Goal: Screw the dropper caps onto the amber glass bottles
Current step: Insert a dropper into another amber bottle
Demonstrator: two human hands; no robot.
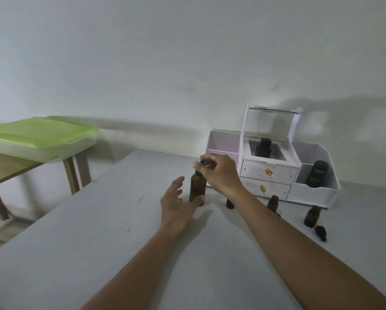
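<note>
An amber glass bottle [197, 186] stands upright on the grey table. My right hand [218, 173] pinches the black dropper cap [201, 164] sitting on its neck. My left hand [177, 202] is beside the bottle's base with fingers spread, the thumb touching the bottle low down. Three smaller amber bottles stand to the right: one [230, 203] partly hidden behind my right forearm, one [273, 202], and one [312, 217]. A loose black dropper cap [321, 232] lies next to the last.
A white drawer organiser [268, 173] stands at the back right against the wall, with dark bottles [317, 176] in its compartments. At left, a green-lidded plastic box [39, 137] rests on a wooden table [6, 168]. The grey table's left edge [59, 211] runs diagonally.
</note>
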